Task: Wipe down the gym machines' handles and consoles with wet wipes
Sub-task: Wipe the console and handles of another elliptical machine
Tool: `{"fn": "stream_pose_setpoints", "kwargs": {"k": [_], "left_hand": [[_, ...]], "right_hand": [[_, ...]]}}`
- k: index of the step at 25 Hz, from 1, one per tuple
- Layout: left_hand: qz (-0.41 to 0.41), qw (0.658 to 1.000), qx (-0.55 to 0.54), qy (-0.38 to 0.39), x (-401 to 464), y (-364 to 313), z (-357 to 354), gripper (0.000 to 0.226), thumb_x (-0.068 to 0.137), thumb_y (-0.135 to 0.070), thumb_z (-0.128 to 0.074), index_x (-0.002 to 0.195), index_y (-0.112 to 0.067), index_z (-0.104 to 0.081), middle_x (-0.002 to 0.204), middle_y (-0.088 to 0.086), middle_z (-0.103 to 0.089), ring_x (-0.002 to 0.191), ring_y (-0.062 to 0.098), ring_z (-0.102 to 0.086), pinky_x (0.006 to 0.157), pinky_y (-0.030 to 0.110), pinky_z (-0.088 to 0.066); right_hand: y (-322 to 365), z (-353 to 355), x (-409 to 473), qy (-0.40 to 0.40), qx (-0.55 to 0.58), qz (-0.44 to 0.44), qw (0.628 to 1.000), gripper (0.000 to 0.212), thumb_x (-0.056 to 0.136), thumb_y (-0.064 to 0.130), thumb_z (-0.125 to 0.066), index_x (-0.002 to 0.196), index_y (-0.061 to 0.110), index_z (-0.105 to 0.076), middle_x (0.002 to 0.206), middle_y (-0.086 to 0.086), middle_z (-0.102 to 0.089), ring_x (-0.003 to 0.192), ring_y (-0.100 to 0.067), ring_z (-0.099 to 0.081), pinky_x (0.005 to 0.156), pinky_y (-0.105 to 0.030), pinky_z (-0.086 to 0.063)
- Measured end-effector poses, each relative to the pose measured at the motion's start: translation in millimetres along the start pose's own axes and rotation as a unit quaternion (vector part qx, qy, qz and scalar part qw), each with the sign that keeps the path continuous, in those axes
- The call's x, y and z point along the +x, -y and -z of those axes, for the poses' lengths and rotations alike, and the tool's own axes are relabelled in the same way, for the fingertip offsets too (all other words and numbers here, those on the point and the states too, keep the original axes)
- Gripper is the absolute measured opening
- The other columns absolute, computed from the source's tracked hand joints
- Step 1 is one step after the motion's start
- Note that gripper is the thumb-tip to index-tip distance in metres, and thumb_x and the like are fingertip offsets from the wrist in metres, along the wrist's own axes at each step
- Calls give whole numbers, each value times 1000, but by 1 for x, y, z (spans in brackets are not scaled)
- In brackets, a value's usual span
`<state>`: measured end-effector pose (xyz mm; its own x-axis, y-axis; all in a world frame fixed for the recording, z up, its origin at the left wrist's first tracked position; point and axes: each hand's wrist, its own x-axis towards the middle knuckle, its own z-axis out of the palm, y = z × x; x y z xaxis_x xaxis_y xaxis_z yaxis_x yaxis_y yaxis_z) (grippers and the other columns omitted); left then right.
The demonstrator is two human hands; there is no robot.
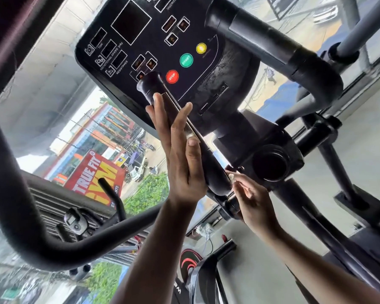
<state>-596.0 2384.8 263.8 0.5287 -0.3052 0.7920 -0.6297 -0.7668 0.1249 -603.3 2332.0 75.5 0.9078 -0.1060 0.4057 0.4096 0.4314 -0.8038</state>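
Bare forearms (no sleeves), ringless hands

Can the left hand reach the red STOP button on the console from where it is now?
Probably yes. The left hand lies flat with straight fingers against the black handle, and the red STOP button sits just beyond its fingertips on the console. Only the handle's end partly stands between them.
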Motion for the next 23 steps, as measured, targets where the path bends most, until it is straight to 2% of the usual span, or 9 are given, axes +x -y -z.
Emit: {"fn": "stream_pose_setpoints", "kwargs": {"k": [3,5,7,9,13,16,18,21,23], "left_hand": [[0,1000,-2,-5,0,-1,-1,49,96,-10,-31,132,15,-52,158,47,-13,152,61,-6,120,74,-2],[1,1000,-9,-6,1,-1,-2,49,95,-9,-31,132,16,-52,158,48,-13,152,61,-6,120,75,-2],[0,1000,-9,-4,0,0,-2,49,95,-7,-30,132,16,-51,158,48,-12,151,62,-6,119,75,-3],[-2,1000,-6,-2,-1,0,-1,50,95,-8,-29,132,17,-51,157,49,-12,151,63,-7,119,75,-3],[-3,1000,-5,-7,0,-1,-3,50,95,-10,-28,131,16,-51,156,49,-13,151,63,-6,120,74,-1],[-5,1000,-3,-3,0,-1,-2,50,96,-8,-27,132,17,-51,157,50,-11,151,61,-5,120,74,0],[-3,1000,-7,-3,0,-2,-2,50,96,-9,-27,131,17,-51,156,50,-11,151,59,-6,120,75,-1],[-7,1000,-9,-12,0,0,-3,49,95,-8,-28,131,14,-52,156,50,-12,154,52,-8,119,74,-1],[-12,1000,-8,-14,1,0,-3,48,94,-8,-28,132,12,-51,156,50,-13,153,55,-9,120,74,-1]], "right_hand": [[-31,-1,13,29,-59,-2,998,31,103,13,-49,129,22,-63,121,16,-68,116,1,-65,102,-18,-48],[-55,-3,21,61,-98,-45,992,36,104,14,-45,134,19,-63,129,10,-67,124,-7,-63,108,-20,-44],[-72,-3,28,97,-141,-87,981,39,105,5,-43,139,12,-60,137,7,-61,133,-16,-57,110,-10,-35],[-77,-5,32,120,-188,-102,969,46,102,-5,-43,145,9,-54,144,8,-53,139,-16,-50,108,0,-23],[-71,-18,24,128,-226,-77,963,74,85,-24,-45,153,0,-34,158,-12,-38,143,-9,-30,112,1,-5],[-64,-24,25,97,-199,-102,970,68,83,-24,-43,147,-2,-43,146,-15,-50,138,-14,-41,109,2,-12],[-58,-20,26,92,-189,-123,970,64,85,-20,-43,143,4,-49,140,-10,-58,135,-20,-52,111,-7,-25],[-34,-9,19,67,-87,-142,984,62,88,-21,-38,133,18,-59,131,3,-67,128,-9,-59,114,-27,-41],[-6,-6,13,24,-6,-149,989,57,93,-22,-37,123,17,-66,110,15,-74,113,2,-65,102,-18,-45]]}}
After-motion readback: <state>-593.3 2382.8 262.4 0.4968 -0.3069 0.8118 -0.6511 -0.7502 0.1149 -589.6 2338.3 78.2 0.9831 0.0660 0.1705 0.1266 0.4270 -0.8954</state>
